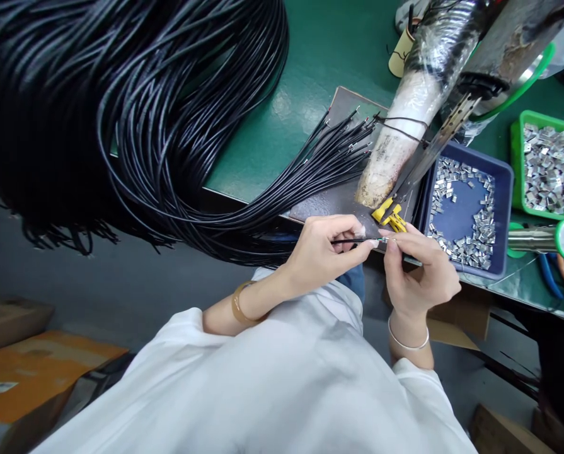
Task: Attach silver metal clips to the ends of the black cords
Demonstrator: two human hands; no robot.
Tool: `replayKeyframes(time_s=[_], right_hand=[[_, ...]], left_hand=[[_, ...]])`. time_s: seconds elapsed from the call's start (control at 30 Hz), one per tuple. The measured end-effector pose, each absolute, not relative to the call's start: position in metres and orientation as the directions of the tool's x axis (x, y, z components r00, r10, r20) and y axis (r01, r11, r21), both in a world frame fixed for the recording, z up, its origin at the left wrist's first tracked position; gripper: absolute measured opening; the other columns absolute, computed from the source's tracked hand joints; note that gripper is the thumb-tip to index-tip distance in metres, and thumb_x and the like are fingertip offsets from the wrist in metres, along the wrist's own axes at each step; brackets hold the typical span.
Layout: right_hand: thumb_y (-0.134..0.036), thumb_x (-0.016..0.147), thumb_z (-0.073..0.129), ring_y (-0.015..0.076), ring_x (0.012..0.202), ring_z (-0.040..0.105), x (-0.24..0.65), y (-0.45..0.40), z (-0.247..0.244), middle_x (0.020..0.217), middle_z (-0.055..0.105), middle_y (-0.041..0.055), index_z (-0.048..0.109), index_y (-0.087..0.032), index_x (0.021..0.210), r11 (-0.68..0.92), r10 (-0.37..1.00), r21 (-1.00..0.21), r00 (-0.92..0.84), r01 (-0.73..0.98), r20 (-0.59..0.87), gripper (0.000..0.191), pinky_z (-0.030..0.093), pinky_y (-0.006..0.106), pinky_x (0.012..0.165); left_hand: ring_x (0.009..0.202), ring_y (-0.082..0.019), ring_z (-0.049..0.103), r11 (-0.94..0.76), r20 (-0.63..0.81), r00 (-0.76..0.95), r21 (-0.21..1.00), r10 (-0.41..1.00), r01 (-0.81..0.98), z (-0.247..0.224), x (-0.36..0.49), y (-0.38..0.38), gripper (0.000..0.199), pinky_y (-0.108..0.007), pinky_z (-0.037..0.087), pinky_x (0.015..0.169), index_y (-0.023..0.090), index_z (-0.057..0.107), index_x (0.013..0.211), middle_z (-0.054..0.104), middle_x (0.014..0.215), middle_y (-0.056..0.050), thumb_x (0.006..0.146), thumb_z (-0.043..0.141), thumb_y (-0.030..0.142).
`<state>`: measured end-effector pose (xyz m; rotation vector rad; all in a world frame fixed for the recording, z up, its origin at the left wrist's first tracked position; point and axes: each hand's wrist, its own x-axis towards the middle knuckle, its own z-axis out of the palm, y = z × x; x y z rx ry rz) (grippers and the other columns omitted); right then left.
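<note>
Left hand: it pinches a thin black cable [345, 241] near its end, and the left hand [317, 252] is in front of the white shirt [282, 384].
Right hand: the right hand [421, 268] has its fingers closed on the tip of that cable.
Cable: it is held between the two hands, just below the yellow clip thing [389, 214].
Other cables: a big pile of black cables [168, 113] lies on the green table [326, 53].
Boxes: a blue tray [462, 211] and a green tray [549, 165] hold little shiny metal bits.
</note>
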<state>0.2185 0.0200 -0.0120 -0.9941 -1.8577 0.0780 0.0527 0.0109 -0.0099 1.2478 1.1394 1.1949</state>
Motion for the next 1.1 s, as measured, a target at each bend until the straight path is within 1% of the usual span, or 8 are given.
replayKeyframes(time_s=[0.1, 0.2, 0.37, 0.47, 0.6, 0.77, 0.97, 1.1], right_hand=[[-0.007, 0.082, 0.071, 0.0147, 0.076, 0.075, 0.218, 0.019, -0.016, 0.083, 0.075, -0.0033, 0.061, -0.022, 0.094, 0.695, 0.611, -0.419, -0.173, 0.585, 0.772, 0.022, 0.067, 0.037, 0.085], [-0.012, 0.085, 0.069, 0.0144, 0.076, 0.074, 0.218, 0.019, -0.017, 0.081, 0.072, -0.0035, 0.059, -0.023, 0.092, 0.646, 0.705, -0.549, -0.139, 0.53, 0.695, 0.016, 0.066, 0.039, 0.086], [-0.024, 0.091, 0.066, 0.0113, 0.061, 0.069, 0.222, 0.016, -0.013, 0.074, 0.067, -0.0041, 0.059, -0.021, 0.091, 0.396, 0.914, -0.814, -0.095, 0.425, 0.395, 0.008, 0.063, 0.026, 0.068], [-0.023, 0.09, 0.068, 0.0086, 0.053, 0.062, 0.226, 0.013, -0.007, 0.074, 0.068, -0.0043, 0.066, -0.022, 0.096, 0.44, 0.874, -0.682, -0.104, 0.584, 0.475, 0.006, 0.051, 0.021, 0.053], [-0.019, 0.088, 0.07, 0.0062, 0.048, 0.051, 0.227, 0.012, 0.0, 0.067, 0.067, -0.0065, 0.072, -0.027, 0.099, 0.565, 0.774, -0.394, -0.3, 0.725, 0.557, 0.013, 0.045, 0.021, 0.054], [-0.019, 0.087, 0.072, 0.0058, 0.049, 0.051, 0.226, 0.015, -0.006, 0.062, 0.063, -0.0072, 0.07, -0.024, 0.097, 0.635, 0.7, -0.268, -0.394, 0.724, 0.596, 0.012, 0.041, 0.022, 0.055], [-0.025, 0.091, 0.066, 0.0047, 0.044, 0.046, 0.219, 0.016, -0.014, 0.06, 0.056, -0.0083, 0.067, -0.021, 0.093, 0.377, 0.926, -0.784, -0.214, 0.493, 0.311, 0.004, 0.035, 0.019, 0.043], [-0.024, 0.088, 0.07, 0.0048, 0.047, 0.049, 0.216, 0.013, -0.012, 0.064, 0.061, -0.0065, 0.07, -0.022, 0.088, 0.381, 0.924, -0.798, -0.164, 0.468, 0.345, 0.002, 0.036, 0.02, 0.044]], left_hand=[[0.061, -0.007, 0.053, -0.009, 0.022, 0.125, 0.995, 0.992, -0.102, -0.009, 0.05, 0.009, 0.013, -0.016, 0.047, 0.057, 0.012, 0.07, 0.076, 0.065, 0.071, -0.002, 0.081, 0.072, 0.023], [0.069, -0.011, 0.061, 0.037, -0.014, 0.132, 0.984, 0.991, -0.172, -0.007, 0.05, 0.009, 0.016, -0.019, 0.052, 0.064, 0.011, 0.074, 0.085, 0.072, 0.082, -0.006, 0.083, 0.069, 0.026], [0.049, -0.004, 0.035, -0.096, 0.096, 0.144, 0.995, 0.985, -0.012, -0.003, 0.047, 0.007, 0.011, -0.015, 0.029, 0.044, 0.011, 0.073, 0.084, 0.056, 0.06, 0.003, 0.081, 0.064, 0.017], [0.048, -0.003, 0.027, -0.142, 0.135, 0.129, 0.989, 0.982, 0.047, -0.003, 0.047, 0.006, 0.011, -0.016, 0.025, 0.044, 0.011, 0.072, 0.083, 0.045, 0.055, 0.006, 0.08, 0.063, 0.016], [0.048, -0.004, 0.026, -0.176, 0.169, 0.094, 0.982, 0.981, 0.072, -0.009, 0.05, 0.007, 0.009, -0.016, 0.025, 0.045, 0.012, 0.07, 0.084, 0.036, 0.053, 0.008, 0.081, 0.062, 0.016], [0.048, -0.004, 0.031, -0.193, 0.187, 0.067, 0.977, 0.98, 0.093, -0.017, 0.056, 0.007, 0.008, -0.018, 0.027, 0.048, 0.012, 0.067, 0.085, 0.04, 0.054, 0.008, 0.085, 0.061, 0.017], [0.049, -0.005, 0.034, -0.061, 0.074, 0.114, 0.991, 0.991, -0.119, -0.022, 0.055, 0.004, 0.012, -0.019, 0.028, 0.048, 0.013, 0.063, 0.092, 0.043, 0.057, 0.007, 0.091, 0.061, 0.024], [0.05, -0.005, 0.043, 0.1, -0.001, 0.261, 0.926, 0.965, -0.364, -0.023, 0.051, 0.005, 0.016, -0.017, 0.036, 0.05, 0.013, 0.062, 0.094, 0.05, 0.059, 0.005, 0.092, 0.063, 0.029]])
